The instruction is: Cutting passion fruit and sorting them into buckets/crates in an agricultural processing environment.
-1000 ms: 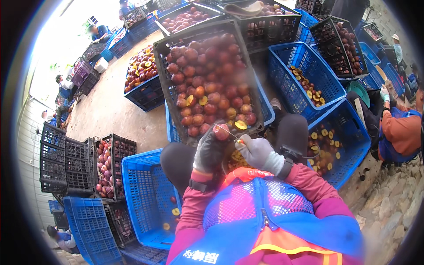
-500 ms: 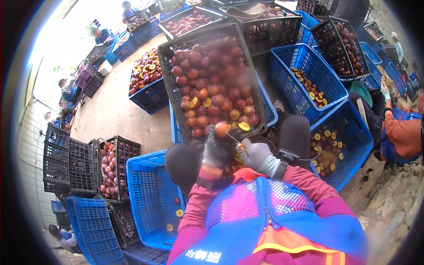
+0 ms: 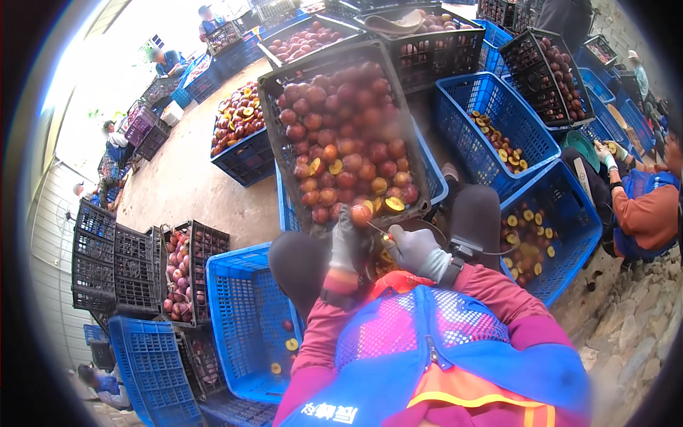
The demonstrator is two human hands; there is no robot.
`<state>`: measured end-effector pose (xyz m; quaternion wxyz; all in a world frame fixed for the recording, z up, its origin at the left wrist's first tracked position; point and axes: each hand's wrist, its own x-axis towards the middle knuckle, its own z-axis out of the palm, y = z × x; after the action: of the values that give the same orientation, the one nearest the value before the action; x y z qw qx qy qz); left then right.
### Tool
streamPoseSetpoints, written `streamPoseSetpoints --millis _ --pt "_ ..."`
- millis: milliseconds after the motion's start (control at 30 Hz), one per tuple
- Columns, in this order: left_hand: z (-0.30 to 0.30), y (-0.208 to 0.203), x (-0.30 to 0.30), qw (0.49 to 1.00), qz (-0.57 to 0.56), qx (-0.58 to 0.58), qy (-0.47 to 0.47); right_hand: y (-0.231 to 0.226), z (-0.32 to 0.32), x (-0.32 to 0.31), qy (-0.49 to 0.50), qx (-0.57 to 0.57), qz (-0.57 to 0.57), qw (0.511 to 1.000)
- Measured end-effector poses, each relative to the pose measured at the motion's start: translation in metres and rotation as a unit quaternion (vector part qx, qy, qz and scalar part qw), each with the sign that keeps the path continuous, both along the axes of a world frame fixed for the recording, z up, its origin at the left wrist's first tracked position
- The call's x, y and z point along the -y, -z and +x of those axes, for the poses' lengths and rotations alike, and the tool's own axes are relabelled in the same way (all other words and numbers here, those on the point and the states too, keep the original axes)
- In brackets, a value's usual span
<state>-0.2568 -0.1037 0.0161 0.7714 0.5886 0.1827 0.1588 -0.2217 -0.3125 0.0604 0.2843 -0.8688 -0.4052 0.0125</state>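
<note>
My left hand (image 3: 346,243), in a grey-white glove with darkened fingers, grips a reddish plum (image 3: 363,213) at the near edge of a dark crate (image 3: 407,121). Just to its right, my gloved right hand (image 3: 421,253) is closed round the handle of a small knife (image 3: 377,228). The thin blade points up and left at the plum; whether it cuts into it I cannot tell. Whole plums (image 3: 346,146) fill the tilted crate before me. Some cut plums with yellow flesh (image 3: 394,204) lie among them near my hands.
At my left stands a blue basket (image 3: 242,313) with a few pieces inside. Two blue baskets to my right hold cut plums (image 3: 528,235). Black crates of plums (image 3: 186,274) stand around. A co-worker in orange sleeves (image 3: 647,213) sits at far right, fruit in hand.
The plum in my left hand has shifted slightly and my fingers cover more of it. The knife stays beside it. The co-worker's hands at right have moved left and down.
</note>
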Motion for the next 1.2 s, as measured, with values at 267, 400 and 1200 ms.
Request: streamPoseSetpoints --millis 267,400,1200 --pt "-0.016 0.0 -0.046 0.809 -0.486 0.096 0.317 -0.006 0.008 0.039 -0.028 0.052 0.078 0.995" --pt "-0.019 -0.131 0.068 0.923 -0.358 0.01 0.14 -0.058 0.022 0.039 0.054 -0.158 0.289 0.943" --pt "-0.053 -0.082 0.045 0.872 0.369 0.141 0.29 -0.1 -0.004 0.026 -0.038 0.088 0.118 0.988"
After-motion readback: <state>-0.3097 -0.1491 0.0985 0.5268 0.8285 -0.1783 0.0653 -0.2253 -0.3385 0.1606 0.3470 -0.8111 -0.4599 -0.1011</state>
